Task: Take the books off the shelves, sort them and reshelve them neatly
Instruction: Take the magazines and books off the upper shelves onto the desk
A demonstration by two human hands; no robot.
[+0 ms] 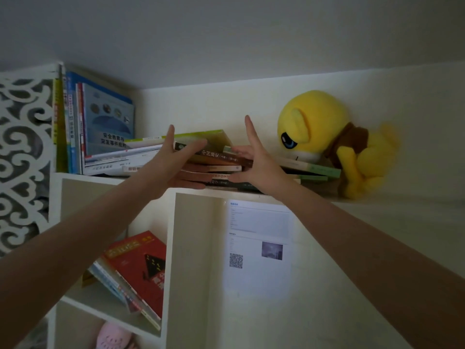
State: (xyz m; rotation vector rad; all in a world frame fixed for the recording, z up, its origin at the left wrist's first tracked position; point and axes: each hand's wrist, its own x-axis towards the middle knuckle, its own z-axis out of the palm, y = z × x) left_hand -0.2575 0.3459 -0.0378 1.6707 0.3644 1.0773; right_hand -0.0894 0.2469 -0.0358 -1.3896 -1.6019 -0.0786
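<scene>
On the white top shelf (pixel 392 207) beneath the grey ceiling (pixel 226 34), our left hand (pixel 176 163) and right hand (pixel 258 168), fingers splayed straight, bracket the flat book stack (pixel 219 170) beside a yellow plush toy (pixel 314 122).

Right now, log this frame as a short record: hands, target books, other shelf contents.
stack of books: lying flat, top shelf
left hand: spread fingers touch the stack's left side
right hand: spread fingers touch its right side
upright books: shelf's left end
plush toy: right of stack
red book: leaning, lower compartment
</scene>
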